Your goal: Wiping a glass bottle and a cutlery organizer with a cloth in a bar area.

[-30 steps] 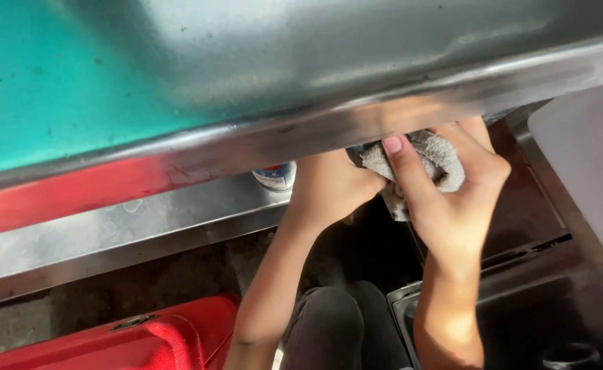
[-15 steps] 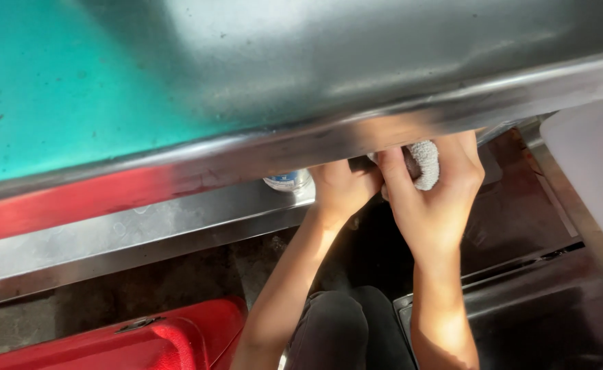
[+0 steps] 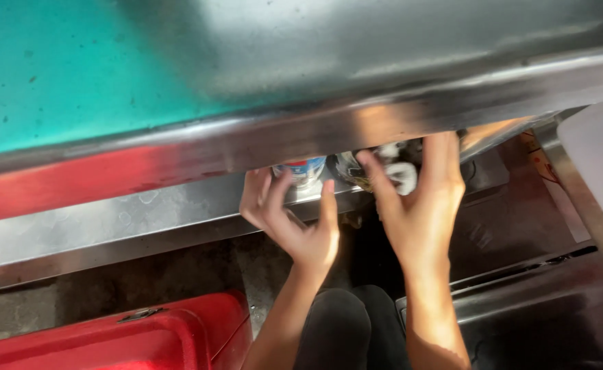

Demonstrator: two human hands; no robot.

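Overhead, from the head camera, both of your hands reach up under the steel edge of the bench, whose teal top fills the frame from nine to twelve o'clock. Your left hand is spread, fingers loose and gripping nothing, its fingertips just at the small white container with a red and blue label that stands on the lower steel shelf, at about twelve o'clock from the palm. Your right hand is raised with fingers extended, pressing the crumpled grey-white cloth against the dark underside near the edge, apparently so the rag stays pinned while you work overhead; whether the fingers actually pinch it you cannot tell, since the edge hides their tips. At seven o'clock lies a red case; your dark-trousered knee sits at six.
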